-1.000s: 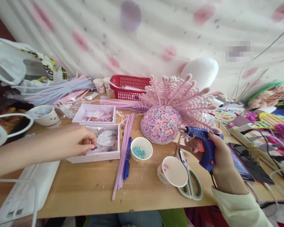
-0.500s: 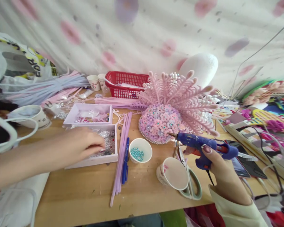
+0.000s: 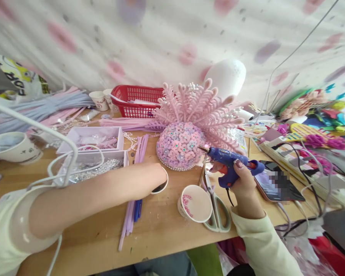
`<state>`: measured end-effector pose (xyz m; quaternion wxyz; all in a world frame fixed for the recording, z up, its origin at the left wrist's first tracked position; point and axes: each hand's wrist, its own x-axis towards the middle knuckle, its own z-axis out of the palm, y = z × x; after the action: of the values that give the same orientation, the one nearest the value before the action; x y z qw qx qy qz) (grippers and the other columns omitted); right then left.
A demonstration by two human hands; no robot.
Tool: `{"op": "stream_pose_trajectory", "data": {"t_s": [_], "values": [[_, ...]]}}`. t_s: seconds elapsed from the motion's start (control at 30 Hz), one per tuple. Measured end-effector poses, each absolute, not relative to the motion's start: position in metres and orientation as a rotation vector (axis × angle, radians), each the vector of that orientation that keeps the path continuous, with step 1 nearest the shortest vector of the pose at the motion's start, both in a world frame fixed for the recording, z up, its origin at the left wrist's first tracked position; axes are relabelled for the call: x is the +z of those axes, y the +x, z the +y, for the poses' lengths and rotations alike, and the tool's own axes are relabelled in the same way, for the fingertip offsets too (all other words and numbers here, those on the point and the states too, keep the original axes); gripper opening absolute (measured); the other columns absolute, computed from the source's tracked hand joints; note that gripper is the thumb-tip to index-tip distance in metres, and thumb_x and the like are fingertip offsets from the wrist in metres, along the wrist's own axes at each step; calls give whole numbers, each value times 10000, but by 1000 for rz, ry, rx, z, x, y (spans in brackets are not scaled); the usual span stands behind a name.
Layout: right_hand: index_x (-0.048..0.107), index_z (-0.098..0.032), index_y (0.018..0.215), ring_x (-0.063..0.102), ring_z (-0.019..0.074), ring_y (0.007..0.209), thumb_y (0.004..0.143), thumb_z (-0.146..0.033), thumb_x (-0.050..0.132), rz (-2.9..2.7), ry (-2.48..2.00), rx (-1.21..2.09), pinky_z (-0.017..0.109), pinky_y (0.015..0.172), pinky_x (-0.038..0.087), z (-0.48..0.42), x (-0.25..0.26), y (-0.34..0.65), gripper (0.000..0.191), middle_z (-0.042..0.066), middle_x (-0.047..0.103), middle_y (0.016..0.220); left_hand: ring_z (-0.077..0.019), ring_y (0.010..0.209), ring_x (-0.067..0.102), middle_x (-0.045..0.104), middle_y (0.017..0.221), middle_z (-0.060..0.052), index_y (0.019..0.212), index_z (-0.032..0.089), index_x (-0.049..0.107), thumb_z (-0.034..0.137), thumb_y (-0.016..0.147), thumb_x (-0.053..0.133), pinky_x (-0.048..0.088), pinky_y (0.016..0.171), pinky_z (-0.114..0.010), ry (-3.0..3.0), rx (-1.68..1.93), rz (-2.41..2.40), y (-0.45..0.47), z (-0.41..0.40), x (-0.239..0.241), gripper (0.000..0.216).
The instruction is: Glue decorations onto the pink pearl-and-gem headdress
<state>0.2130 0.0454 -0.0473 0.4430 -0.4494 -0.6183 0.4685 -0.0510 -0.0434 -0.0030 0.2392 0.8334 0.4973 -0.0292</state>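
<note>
Over the wooden table [image 3: 166, 230], my right hand [image 3: 243, 183] clamps the handle of the blue glue gun [image 3: 228, 161], held in the air just right of the sequinned dome [image 3: 179, 145], likely to keep the hot tip off the wood. Its barrel lies nearly level, with the nozzle pointing left at the dome. My left hand [image 3: 149, 179] dips into the small cup [image 3: 161, 186]; I cannot tell whether its fingers pinch anything.

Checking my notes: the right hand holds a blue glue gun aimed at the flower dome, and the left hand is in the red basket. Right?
Not quite: the head view shows the left hand at the small white cup before the flower dome, not in the red basket. The right hand does hold the blue glue gun aimed at the dome.
</note>
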Motion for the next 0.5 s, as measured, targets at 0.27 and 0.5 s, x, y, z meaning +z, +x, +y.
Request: {"op": "stream_pose_trajectory", "data": {"t_s": [0.27,0.5], "values": [[670,-208,743,478,138,419,672,-778,626,-1572,-1088,1318,251,335,368,44,-64,223,576,30,602,559,-96,415,269,245,424,57,426,209,284,-32,520,527,227,439,-291,2151,-455,1444,-36,-34,5,355],[580,-218,635,486,134,493,834,-547,617,-2083,-890,898,259,440,363,38,-40,221,387,2,544,547,-115,464,350,418,492,22,491,191,451,41,656,463,282,497,-284,2188,-251,1456,-46,-48,25,223]]}}
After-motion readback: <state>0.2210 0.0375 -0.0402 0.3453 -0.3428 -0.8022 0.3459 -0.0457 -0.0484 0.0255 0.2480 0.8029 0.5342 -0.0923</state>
